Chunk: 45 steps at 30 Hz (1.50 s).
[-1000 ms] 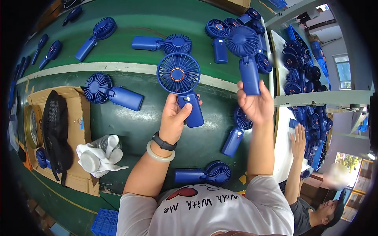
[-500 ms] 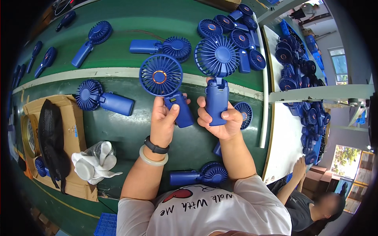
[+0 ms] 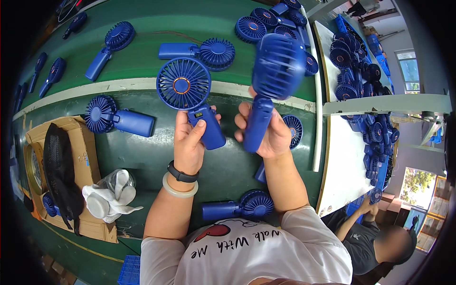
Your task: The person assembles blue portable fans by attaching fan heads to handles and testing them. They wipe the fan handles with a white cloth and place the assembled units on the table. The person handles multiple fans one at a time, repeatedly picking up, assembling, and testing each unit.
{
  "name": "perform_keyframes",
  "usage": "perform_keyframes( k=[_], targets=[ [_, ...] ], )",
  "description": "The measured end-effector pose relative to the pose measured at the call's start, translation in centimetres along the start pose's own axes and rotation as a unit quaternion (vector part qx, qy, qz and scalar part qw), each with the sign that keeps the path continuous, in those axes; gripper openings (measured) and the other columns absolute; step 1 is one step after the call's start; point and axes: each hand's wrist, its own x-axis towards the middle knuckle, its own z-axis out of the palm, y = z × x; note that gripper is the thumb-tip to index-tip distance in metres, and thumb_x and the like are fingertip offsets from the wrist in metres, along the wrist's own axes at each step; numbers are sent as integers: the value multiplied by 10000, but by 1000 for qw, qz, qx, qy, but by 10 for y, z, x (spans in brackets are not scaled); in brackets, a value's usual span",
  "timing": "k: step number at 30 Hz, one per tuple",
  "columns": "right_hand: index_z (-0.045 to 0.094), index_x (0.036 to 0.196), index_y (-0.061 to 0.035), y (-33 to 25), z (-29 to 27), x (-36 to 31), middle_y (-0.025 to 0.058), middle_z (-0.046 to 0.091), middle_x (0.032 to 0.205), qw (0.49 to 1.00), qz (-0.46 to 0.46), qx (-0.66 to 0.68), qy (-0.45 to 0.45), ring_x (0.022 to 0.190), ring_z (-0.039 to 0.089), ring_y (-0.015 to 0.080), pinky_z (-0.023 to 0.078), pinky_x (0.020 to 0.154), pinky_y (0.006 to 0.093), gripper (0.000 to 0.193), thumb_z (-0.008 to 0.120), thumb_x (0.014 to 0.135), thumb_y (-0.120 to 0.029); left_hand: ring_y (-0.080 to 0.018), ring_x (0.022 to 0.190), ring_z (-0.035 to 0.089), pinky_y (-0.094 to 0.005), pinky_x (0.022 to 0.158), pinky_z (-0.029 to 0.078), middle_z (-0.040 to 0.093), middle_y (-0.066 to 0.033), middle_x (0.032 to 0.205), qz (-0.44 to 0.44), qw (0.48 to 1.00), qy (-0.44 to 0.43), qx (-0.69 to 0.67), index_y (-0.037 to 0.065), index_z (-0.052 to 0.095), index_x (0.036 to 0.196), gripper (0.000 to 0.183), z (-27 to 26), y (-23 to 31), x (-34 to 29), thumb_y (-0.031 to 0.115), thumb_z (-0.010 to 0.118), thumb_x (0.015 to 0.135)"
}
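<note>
My left hand is closed around the handle of a blue handheld fan, its thumb lying just below a small lit display. That fan's round grille, with an orange ring at its hub, faces up. In my right hand is a second blue handheld fan, turned on edge, its head smeared by motion. Behind my right wrist another fan lies partly hidden. One more fan rests on the green table close to my body.
Several blue fans lie on the green belt beyond a pale rail. At left, a cardboard tray holds a black mesh item; white gloves lie beside it. On the right, a white table bears piled fans, with a co-worker there.
The fan in my right hand has rotated from back-facing to edge-on. My left hand and its fan have shifted slightly left and up. The co-worker now has a fan at the hands.
</note>
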Motion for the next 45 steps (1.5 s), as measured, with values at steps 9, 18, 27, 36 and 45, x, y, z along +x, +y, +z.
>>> perform_keyframes(
  k=[9, 18, 27, 36, 45],
  targets=[
    [471, 1158, 10, 5, 18, -4, 94, 599, 1045, 951, -23, -264, 160, 927, 602, 169, 476, 850, 308, 347, 596, 852, -97, -231, 937, 602, -383, 811, 515, 530, -138, 1146, 2, 1000, -7, -22, 122, 278, 1285, 513, 3, 0, -2, 93, 572, 865],
    [457, 1208, 13, 6, 3, -4, 61, 589, 1049, 925, -10, -334, 179, 947, 557, 114, 443, 848, 259, 378, 574, 856, -61, -227, 917, 590, -409, 836, 495, 546, -98, 1050, -50, 998, -30, 14, 104, 430, 1147, 465, -8, -5, -5, -27, 656, 762],
    [463, 1200, 15, 6, 1, 0, 58, 594, 1040, 920, -29, -335, 201, 930, 559, 107, 440, 840, 256, 365, 563, 855, -50, -276, 1231, 396, -476, 982, 380, 428, -133, 1293, -50, 997, -56, -31, 84, 451, 1191, 547, -5, -5, -3, -4, 664, 695],
    [416, 1285, 14, 11, 15, -1, 91, 520, 1148, 896, 14, -427, 122, 981, 540, 139, 438, 848, 266, 442, 552, 881, -100, -281, 1189, 454, -415, 957, 421, 413, -158, 1319, -63, 987, -109, -102, 47, 331, 1334, 786, 7, 9, -2, 107, 718, 652],
    [544, 1170, 17, -48, 19, 93, 88, 604, 1058, 783, -73, -590, 184, 899, 586, 146, 470, 764, 270, 350, 585, 848, -114, -265, 1085, 530, -397, 913, 450, 487, -118, 1189, -17, 996, -30, -78, 71, 352, 1299, 735, 2, 12, -2, 52, 699, 651]
  ],
)
